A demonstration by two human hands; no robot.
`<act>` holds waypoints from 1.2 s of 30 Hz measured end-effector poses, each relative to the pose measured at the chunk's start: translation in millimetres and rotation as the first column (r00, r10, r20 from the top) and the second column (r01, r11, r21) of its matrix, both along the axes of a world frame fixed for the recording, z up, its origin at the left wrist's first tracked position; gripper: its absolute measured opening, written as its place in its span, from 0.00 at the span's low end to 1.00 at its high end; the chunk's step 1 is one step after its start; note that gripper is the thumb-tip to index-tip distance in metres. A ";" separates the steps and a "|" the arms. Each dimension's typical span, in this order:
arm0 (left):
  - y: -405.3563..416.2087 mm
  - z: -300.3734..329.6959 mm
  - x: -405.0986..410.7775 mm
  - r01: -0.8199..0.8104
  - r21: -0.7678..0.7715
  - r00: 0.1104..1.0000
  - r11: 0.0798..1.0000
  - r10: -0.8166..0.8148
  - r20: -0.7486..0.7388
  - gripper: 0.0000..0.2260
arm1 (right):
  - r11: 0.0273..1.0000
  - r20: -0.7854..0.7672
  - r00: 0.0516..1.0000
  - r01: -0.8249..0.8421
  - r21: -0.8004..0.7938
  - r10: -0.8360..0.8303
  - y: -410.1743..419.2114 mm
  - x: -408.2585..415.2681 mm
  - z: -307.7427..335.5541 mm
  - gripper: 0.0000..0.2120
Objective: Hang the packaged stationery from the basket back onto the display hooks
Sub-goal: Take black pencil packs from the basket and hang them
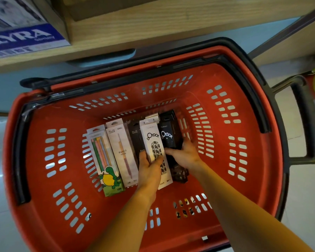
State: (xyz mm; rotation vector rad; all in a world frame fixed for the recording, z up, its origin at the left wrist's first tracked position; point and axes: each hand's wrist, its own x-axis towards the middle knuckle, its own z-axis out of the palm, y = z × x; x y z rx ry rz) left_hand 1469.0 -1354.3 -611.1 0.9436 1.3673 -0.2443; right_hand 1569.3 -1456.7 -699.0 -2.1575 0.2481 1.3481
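Note:
A red plastic basket [44,160] stands on the floor below me with several stationery packs lying side by side in its bottom. From the left lie a turtle-print coloured pencil pack [103,157], a white pencil pack [123,153], a dark pack [135,139], a white spotted pack [154,140] and a black pack [168,136]. My left hand [149,168] is closed around the lower part of the white spotted pack. My right hand [185,155] grips the lower end of the black pack, fingers wrapped around it.
The basket has black carry handles [244,73] folded along its rim and a pull handle [309,120] at the right. A wooden shelf [153,31] runs above it, with a blue and white box [24,39] at the upper left. Pale floor tiles surround the basket.

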 end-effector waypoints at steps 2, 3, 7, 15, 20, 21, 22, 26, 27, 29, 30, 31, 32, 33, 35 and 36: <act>5.7 6.3 -0.9 -0.004 0.007 1.000 1.000 0.004 -0.004 0.15 | 0.998 -0.040 0.998 0.046 0.047 -0.044 24.1 4.9 57.4 0.39; 9.2 11.7 -1.7 -0.007 0.012 1.000 1.000 0.007 -0.007 0.14 | 0.994 -0.075 0.995 0.077 0.079 -0.071 28.9 6.9 75.6 0.31; 26.7 83.5 -5.8 -0.049 0.019 0.999 0.999 0.049 0.025 0.11 | 0.957 -0.193 0.961 0.232 0.174 -0.198 33.6 7.7 174.2 0.21; 74.6 435.1 -25.7 -0.028 0.112 0.962 0.993 -0.003 0.274 0.14 | 0.835 -0.212 0.931 0.360 0.416 -0.296 60.7 -16.6 529.1 0.19; 104.3 661.7 -33.3 -0.058 0.288 0.877 0.956 -0.090 0.473 0.11 | 0.708 -0.058 0.945 0.281 0.648 -0.323 92.6 -25.9 749.9 0.17; 108.6 701.2 -36.4 -0.074 0.321 0.856 0.944 -0.105 0.506 0.11 | 0.676 -0.032 0.946 0.255 0.691 -0.324 100.5 -28.9 789.4 0.16; 112.7 739.5 -40.0 -0.099 0.361 0.838 0.928 -0.118 0.533 0.11 | 0.643 -0.011 0.943 0.235 0.728 -0.332 108.5 -32.0 827.0 0.15; 141.2 869.8 -57.4 -0.226 0.501 0.741 0.835 -0.187 0.645 0.11 | 0.537 0.086 0.963 0.068 0.841 -0.257 144.0 -48.4 964.6 0.15; 148.8 895.1 -63.1 -0.249 0.529 0.726 0.811 -0.205 0.657 0.12 | 0.500 0.089 0.967 0.044 0.865 -0.238 151.9 -53.5 993.3 0.17; 163.7 941.9 -73.8 -0.320 0.559 0.689 0.765 -0.217 0.692 0.16 | 0.427 0.107 0.968 0.001 0.904 -0.227 167.6 -63.2 1045.4 0.18; 170.6 964.2 -78.3 -0.362 0.575 0.667 0.734 -0.227 0.709 0.17 | 0.387 0.129 0.969 -0.039 0.921 -0.211 175.4 -66.9 1068.4 0.18; 179.2 983.9 -83.3 -0.394 0.600 0.650 0.696 -0.250 0.718 0.16 | 0.353 0.158 0.967 -0.080 0.932 -0.198 183.7 -70.8 1090.6 0.18; 185.8 1005.4 -89.0 -0.421 0.624 0.625 0.659 -0.288 0.726 0.14 | 0.323 0.189 0.963 -0.121 0.939 -0.189 191.7 -74.9 1111.8 0.17; 192.9 1025.7 -94.7 -0.436 0.650 0.604 0.622 -0.333 0.724 0.13 | 0.297 0.213 0.959 -0.152 0.943 -0.187 199.2 -79.2 1132.5 0.18; 202.8 1065.9 -106.1 -0.482 0.671 0.568 0.563 -0.383 0.729 0.15 | 0.238 0.242 0.954 -0.197 0.951 -0.179 214.5 -86.0 1168.4 0.24; 207.3 1081.8 -111.6 -0.514 0.667 0.549 0.539 -0.392 0.739 0.15 | 0.212 0.255 0.952 -0.217 0.953 -0.171 222.6 -88.9 1183.6 0.25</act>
